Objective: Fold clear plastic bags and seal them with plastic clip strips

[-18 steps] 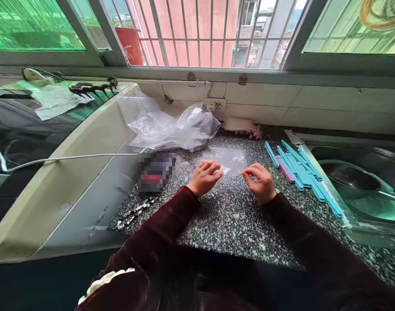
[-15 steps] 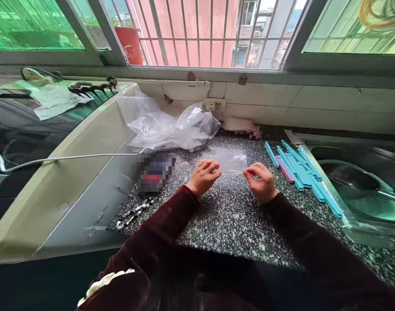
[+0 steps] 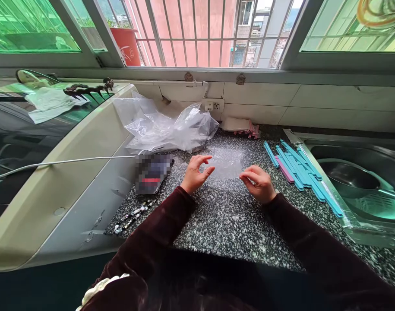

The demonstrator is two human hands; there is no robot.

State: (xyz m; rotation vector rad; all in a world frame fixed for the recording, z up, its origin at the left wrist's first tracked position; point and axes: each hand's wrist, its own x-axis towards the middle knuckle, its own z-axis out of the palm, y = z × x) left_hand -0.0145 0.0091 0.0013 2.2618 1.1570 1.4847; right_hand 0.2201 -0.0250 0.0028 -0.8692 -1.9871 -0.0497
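Note:
A small clear plastic bag [image 3: 225, 165] lies flat on the speckled granite counter [image 3: 229, 216] between my two hands. My right hand [image 3: 257, 183] is closed in a pinch on the bag's near right corner. My left hand [image 3: 195, 173] hovers at the bag's left edge, its fingers curled and slightly apart, holding nothing that I can see. Both arms are in dark red sleeves.
Blue and pink plastic strips [image 3: 297, 170] lie to the right, beside a steel sink [image 3: 362, 181]. A crumpled clear bag [image 3: 168, 127] sits at the back left, a blurred dark object [image 3: 151, 172] and a bead string [image 3: 132, 218] on the left, and a white cable [image 3: 71, 160].
My left hand has let go of the bag's left edge and opened a little. The bag has settled flat on the counter. My right hand keeps its pinch.

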